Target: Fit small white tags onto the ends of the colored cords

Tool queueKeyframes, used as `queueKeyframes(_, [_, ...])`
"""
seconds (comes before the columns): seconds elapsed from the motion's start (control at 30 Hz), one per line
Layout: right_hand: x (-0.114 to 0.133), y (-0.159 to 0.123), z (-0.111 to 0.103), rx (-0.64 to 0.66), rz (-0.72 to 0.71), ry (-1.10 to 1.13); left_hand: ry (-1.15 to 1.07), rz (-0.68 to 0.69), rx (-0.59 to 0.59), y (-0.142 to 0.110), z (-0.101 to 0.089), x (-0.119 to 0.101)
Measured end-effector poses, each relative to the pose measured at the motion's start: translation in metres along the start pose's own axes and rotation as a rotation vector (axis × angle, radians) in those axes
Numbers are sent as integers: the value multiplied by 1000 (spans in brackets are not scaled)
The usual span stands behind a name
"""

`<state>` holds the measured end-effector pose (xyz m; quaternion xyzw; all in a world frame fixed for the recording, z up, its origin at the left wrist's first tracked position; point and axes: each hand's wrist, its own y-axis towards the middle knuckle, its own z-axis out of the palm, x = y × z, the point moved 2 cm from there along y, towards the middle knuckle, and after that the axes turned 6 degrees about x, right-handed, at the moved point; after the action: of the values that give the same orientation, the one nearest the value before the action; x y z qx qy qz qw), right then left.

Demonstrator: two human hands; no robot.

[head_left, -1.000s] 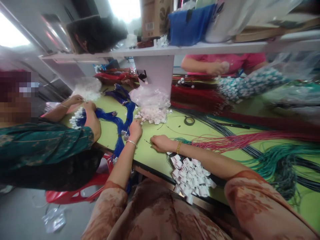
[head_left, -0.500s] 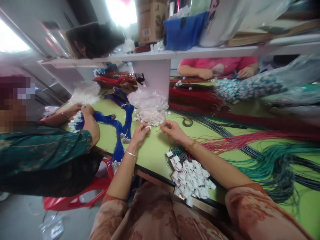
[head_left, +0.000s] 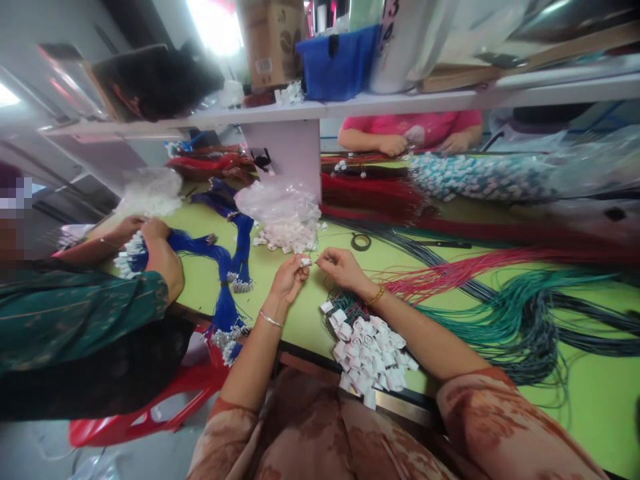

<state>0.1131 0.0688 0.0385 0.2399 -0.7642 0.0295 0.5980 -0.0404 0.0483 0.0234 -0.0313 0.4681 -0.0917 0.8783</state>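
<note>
My left hand (head_left: pixel 290 278) pinches a small white tag (head_left: pixel 305 263) above the green table (head_left: pixel 280 293). My right hand (head_left: pixel 341 267) faces it a few centimetres away, fingertips closed on a thin cord end that touches the tag. Under my right wrist lies a bundle of teal cords (head_left: pixel 505 320) whose ends carry a heap of white tags (head_left: pixel 370 353) at the table's near edge. A pile of loose white tags (head_left: pixel 287 235) spills from a clear plastic bag (head_left: pixel 280 203) just beyond my hands.
A person in a green sleeve (head_left: pixel 85 300) at my left handles blue cords (head_left: pixel 225 267) with tags. Across the table a person in pink (head_left: pixel 415 130) works. Red cords (head_left: pixel 450 267), dark cords, a tape roll (head_left: pixel 361 242) and a shelf (head_left: pixel 350 103) with boxes surround the work area.
My left hand picked a white tag from the loose pile. My right hand lifted off the table with a cord end, and both hands came together above the table.
</note>
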Motion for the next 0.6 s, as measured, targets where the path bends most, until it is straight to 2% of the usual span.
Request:
queueKeyframes(0.17, [-2,-1,1,-4,4,-68,29,-14,-10,1,-1,4])
queueKeyframes(0.27, [-3,-1,1,-5,9,-102,57,25,-28,1,-1,6])
queueKeyframes(0.47, [-3,-4,6,22,-2,-250,212,121,-155,-1,5,16])
queueKeyframes(0.6, [0,-5,8,78,-34,-290,204,146,-240,-3,6,19])
